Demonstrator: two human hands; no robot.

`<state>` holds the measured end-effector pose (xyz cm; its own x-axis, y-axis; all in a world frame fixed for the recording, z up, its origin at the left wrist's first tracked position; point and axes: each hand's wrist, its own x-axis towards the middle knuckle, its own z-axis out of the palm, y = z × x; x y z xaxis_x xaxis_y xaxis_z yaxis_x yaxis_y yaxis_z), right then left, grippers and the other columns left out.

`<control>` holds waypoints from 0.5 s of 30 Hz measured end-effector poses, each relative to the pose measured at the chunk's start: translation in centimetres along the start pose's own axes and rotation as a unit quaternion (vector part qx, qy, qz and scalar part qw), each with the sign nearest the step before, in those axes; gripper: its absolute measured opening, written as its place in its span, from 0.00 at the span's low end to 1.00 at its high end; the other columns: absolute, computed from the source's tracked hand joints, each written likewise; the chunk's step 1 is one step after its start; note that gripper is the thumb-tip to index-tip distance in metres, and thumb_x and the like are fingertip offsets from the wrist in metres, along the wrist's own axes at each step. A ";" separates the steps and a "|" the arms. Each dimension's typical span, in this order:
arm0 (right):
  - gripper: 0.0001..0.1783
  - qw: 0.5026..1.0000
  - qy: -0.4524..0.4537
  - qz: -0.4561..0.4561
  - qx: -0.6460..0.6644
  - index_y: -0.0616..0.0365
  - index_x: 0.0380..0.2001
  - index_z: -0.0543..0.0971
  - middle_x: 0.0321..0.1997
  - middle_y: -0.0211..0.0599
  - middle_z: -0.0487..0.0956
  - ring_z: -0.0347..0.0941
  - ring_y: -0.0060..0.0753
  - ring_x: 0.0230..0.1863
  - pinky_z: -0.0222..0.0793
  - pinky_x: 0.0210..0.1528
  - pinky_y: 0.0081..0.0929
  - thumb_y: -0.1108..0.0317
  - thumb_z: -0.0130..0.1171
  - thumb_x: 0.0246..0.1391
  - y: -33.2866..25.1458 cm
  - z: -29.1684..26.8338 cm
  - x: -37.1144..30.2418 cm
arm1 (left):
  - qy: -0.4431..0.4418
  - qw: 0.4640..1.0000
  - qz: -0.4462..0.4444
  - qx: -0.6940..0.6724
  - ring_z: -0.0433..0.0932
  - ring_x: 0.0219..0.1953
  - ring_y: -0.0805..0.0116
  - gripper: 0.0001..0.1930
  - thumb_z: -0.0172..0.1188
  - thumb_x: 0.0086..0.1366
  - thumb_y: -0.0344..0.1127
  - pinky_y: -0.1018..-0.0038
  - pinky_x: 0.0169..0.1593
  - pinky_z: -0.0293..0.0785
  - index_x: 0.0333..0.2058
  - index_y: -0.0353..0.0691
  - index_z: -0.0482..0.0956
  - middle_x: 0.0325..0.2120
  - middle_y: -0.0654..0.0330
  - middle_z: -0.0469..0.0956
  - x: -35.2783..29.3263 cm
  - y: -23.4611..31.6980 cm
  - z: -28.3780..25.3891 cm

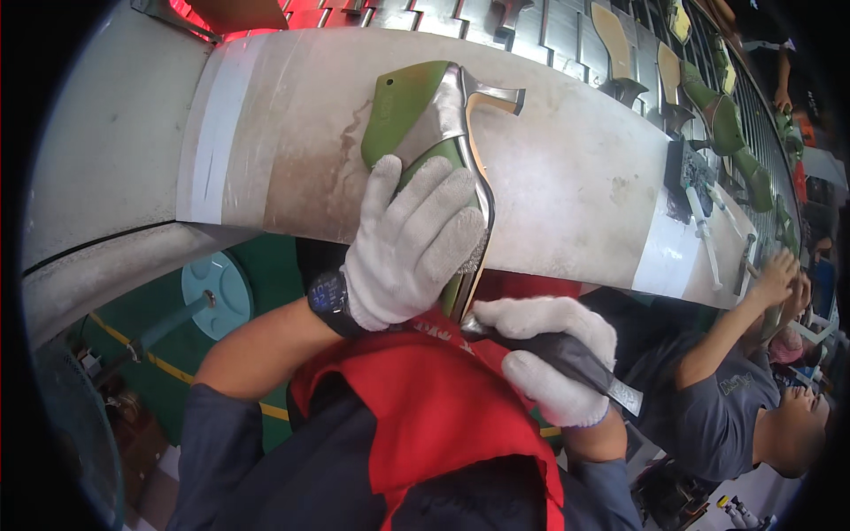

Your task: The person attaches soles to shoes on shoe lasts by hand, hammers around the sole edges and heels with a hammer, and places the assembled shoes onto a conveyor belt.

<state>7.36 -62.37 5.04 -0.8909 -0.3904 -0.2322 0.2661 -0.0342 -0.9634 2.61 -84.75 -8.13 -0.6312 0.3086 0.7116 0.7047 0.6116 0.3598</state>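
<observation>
A silver high-heeled shoe (434, 119) on a green shoe last (403, 104) lies on its side over the worktable's front edge, heel (498, 96) away from me and toe toward my apron. My left hand (416, 234), in a whitish knit glove, presses over its middle, fingers together and holding it. My gloved right hand (562, 358) is closed around a tool with a thick dark handle (567, 354). The tool's metal tip (472, 327) is at the toe end of the shoe. What kind of tool it is cannot be made out.
Beyond the pale worktable (567, 195) runs a slatted metal conveyor (443, 19) bearing insoles (611, 40) and more green lasts (726, 124). Brush-like white tools (704, 234) lie at the table's right. A co-worker (708, 389) sits there, arms toward the conveyor. A light-blue round disc (217, 295) is below left.
</observation>
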 end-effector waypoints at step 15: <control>0.17 0.984 0.160 -0.053 -0.060 0.69 0.52 0.79 0.59 0.64 0.86 0.87 0.47 0.59 0.82 0.62 0.39 0.83 0.67 0.61 -0.5 0.1 4.1 | -0.019 1.000 -0.014 -0.015 0.84 0.51 0.45 0.13 0.69 0.63 0.34 0.31 0.57 0.73 0.45 0.46 0.78 0.48 0.47 0.82 1.1 -0.4 0.2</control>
<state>3.62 -64.08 4.54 -0.9866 -0.0809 -0.1419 0.1374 0.0581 -0.9888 1.60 -84.53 -7.60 -0.6616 0.3197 0.6783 0.6960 0.5986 0.3967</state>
